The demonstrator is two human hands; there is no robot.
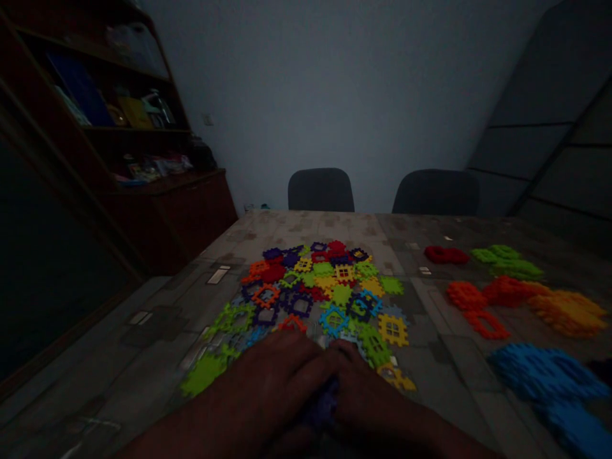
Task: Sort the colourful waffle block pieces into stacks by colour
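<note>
My left hand (268, 389) and my right hand (368, 398) meet at the bottom middle of the view, fingers curled together over a purple interlocking plastic piece (321, 408). Most of that piece is hidden by my fingers. Just ahead of my hands lies a spread of joined, multicoloured plastic waffle-edged pieces (310, 293), many with window cut-outs. A yellow window piece (393, 330) sits at its right side. A lime green piece (203, 374) lies near my left hand.
Sorted heaps of red (446, 255), green (507, 261), orange (482, 293), yellow (568, 312) and blue (545, 376) pieces lie on the right of the stone-patterned tabletop (143, 344). Dark wooden shelves (115, 127) stand left; two dark chairs (320, 190) stand beyond the far edge.
</note>
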